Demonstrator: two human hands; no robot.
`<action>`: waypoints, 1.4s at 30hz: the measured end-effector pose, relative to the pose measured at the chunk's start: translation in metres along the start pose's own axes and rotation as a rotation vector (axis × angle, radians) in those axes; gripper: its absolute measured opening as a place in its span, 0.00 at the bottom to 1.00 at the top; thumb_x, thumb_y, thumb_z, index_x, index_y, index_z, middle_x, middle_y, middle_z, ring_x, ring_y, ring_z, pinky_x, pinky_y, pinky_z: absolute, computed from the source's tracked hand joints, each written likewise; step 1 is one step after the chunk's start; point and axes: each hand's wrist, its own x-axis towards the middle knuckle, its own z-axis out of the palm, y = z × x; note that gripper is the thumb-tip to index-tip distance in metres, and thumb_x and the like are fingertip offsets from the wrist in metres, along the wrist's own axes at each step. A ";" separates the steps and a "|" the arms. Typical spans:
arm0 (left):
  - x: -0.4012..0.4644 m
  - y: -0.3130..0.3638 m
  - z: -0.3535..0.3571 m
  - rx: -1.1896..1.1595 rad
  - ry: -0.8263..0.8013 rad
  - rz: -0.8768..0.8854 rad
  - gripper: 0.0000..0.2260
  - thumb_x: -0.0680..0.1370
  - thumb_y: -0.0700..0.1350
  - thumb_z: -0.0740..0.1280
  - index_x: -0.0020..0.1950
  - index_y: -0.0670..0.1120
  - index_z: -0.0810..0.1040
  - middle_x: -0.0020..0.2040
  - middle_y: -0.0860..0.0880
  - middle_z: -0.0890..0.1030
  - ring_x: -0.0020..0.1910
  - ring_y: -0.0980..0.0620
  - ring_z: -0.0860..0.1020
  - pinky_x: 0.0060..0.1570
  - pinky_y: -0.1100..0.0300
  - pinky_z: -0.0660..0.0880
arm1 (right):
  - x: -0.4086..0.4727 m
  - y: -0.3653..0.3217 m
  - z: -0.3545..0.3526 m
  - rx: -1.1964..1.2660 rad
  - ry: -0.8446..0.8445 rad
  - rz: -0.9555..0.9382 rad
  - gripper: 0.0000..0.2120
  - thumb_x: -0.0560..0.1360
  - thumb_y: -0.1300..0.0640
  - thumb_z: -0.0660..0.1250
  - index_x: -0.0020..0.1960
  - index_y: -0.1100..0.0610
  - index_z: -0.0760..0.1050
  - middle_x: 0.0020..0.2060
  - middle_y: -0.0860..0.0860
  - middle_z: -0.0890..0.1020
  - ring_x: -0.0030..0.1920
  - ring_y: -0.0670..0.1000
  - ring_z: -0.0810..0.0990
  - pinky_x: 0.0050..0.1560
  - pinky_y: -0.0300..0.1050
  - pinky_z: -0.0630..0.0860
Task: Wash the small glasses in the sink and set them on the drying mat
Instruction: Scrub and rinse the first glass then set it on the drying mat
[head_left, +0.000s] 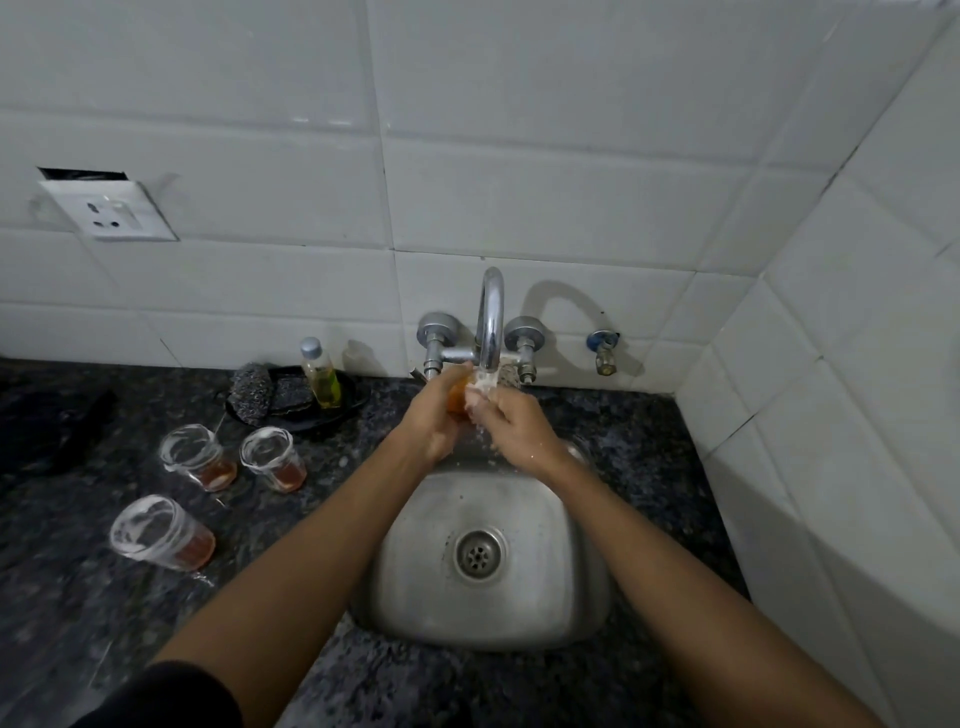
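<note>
Under the tap (491, 317), over the back of the sink (571, 587), both hands meet around one small glass (458, 397). The left hand (434, 415) curls round its orange-tinted side and holds it up to the spout. The right hand (511, 423) has its fingers bent against the foamy end of the glass; whether they reach inside it I cannot tell. White suds cover the glass where the two hands join, and water runs down between them into the basin.

On the dark counter (104, 613) left of the sink stand three more glasses, each with a soapy rim and an orange base. Two of them, the far left glass (197, 457) and the middle glass (272, 460), stand close together, and the near glass (161, 532) sits apart, closer to the camera. Behind them a black tray (348, 402) holds a scrubber (252, 395) and a bottle (321, 374) of yellow liquid. A socket (109, 210) sits on the tiled wall.
</note>
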 end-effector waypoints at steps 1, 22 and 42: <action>0.000 -0.001 0.000 -0.015 -0.016 -0.009 0.09 0.83 0.46 0.66 0.52 0.43 0.83 0.46 0.45 0.84 0.42 0.49 0.82 0.45 0.56 0.79 | 0.000 0.001 -0.002 -0.031 0.005 -0.016 0.12 0.86 0.50 0.64 0.55 0.57 0.82 0.42 0.53 0.84 0.39 0.50 0.82 0.41 0.50 0.79; -0.005 -0.001 0.001 0.052 -0.053 -0.104 0.27 0.85 0.61 0.60 0.64 0.39 0.83 0.55 0.41 0.85 0.50 0.46 0.85 0.55 0.51 0.80 | -0.003 -0.005 -0.007 -0.277 -0.080 -0.165 0.13 0.84 0.55 0.65 0.66 0.55 0.81 0.58 0.53 0.84 0.58 0.50 0.81 0.60 0.46 0.78; -0.003 0.003 0.002 -0.010 -0.121 -0.181 0.31 0.80 0.69 0.63 0.55 0.41 0.85 0.53 0.40 0.85 0.54 0.42 0.83 0.67 0.44 0.74 | -0.009 -0.003 0.001 -0.301 -0.085 -0.165 0.11 0.84 0.55 0.63 0.62 0.58 0.80 0.56 0.54 0.84 0.56 0.52 0.81 0.57 0.53 0.80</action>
